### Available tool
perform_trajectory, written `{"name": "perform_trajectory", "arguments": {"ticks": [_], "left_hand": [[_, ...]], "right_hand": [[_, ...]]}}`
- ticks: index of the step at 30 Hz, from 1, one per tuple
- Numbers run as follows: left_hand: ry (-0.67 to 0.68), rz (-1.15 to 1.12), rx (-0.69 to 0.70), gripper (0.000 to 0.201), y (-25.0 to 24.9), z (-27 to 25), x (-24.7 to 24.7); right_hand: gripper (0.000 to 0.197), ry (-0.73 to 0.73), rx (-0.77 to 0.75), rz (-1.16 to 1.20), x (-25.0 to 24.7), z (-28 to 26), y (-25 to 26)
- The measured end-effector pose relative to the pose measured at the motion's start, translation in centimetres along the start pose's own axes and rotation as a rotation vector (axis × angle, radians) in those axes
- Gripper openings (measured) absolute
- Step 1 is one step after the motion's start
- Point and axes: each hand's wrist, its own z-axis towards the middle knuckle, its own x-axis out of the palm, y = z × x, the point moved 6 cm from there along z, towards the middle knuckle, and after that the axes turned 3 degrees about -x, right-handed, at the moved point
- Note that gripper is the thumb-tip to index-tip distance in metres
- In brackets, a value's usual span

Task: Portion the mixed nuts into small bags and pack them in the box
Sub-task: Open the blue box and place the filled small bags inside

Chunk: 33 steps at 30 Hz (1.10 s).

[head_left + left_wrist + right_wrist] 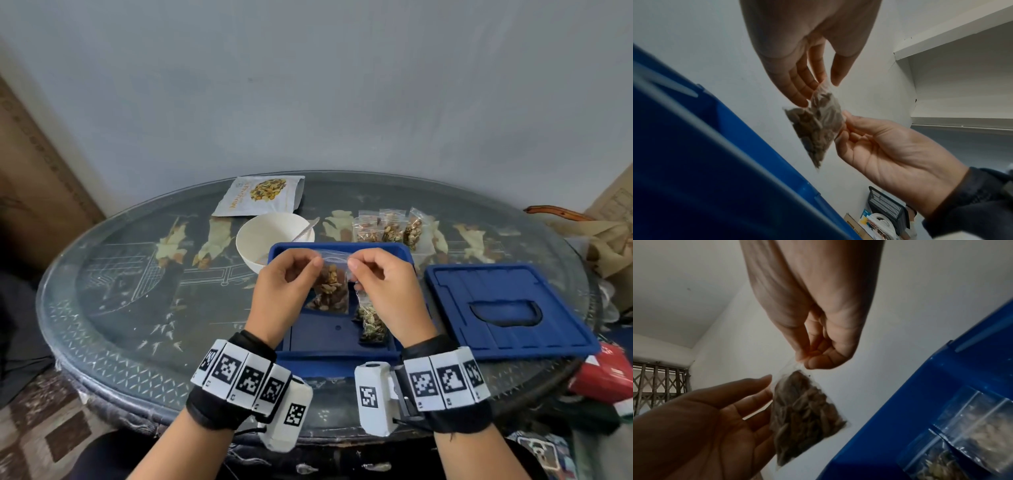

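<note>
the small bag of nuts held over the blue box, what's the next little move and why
Probably run the fingertips along the top strip to press it shut, then lower it in. The left hand and right hand pinch the two top corners of the small bag of nuts, which hangs above the open blue box. One filled bag lies inside already. Whether the seal is closed cannot be told.

box (342,353) and its lid (507,308): solid blue. bowl (270,240) near the table's far edge: plain white. nut pouch (260,197) at the far edge: white, yellow-brown nut print. small bag (330,291) held over the box: clear, brown and tan nuts inside; bag lying in the box (371,322): clear, greenish-tan mix. table (137,308): dark grey-green glass, pale cream figure motifs, white lattice border. wrist bands (239,373): black, with white blocks carrying black square codes
</note>
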Motion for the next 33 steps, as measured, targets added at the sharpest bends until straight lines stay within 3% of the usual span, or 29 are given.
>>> {"name": "perform_trajectory", "arguments": {"ticks": [5,13,22,33], "left_hand": [[0.038,-0.006,-0.036,0.007,0.7,-0.4,0.3],[-0.051,0.056,0.019,0.015,0.6,-0.7,-0.1],[0.105,0.148,0.02,0.008,0.8,-1.0,0.6],[0.034,0.239,0.113,0.006,0.7,-1.3,0.3]], "right_hand": [[0.012,-0.019,-0.015,-0.042,0.4,-0.9,0.1],[0.008,0.019,-0.009,-0.021,0.7,-1.4,0.3],[0.012,0.011,-0.03,-0.096,0.7,-1.7,-0.1],[0.016,0.068,-0.05,-0.059,1.3,-2.2,0.0]]}}
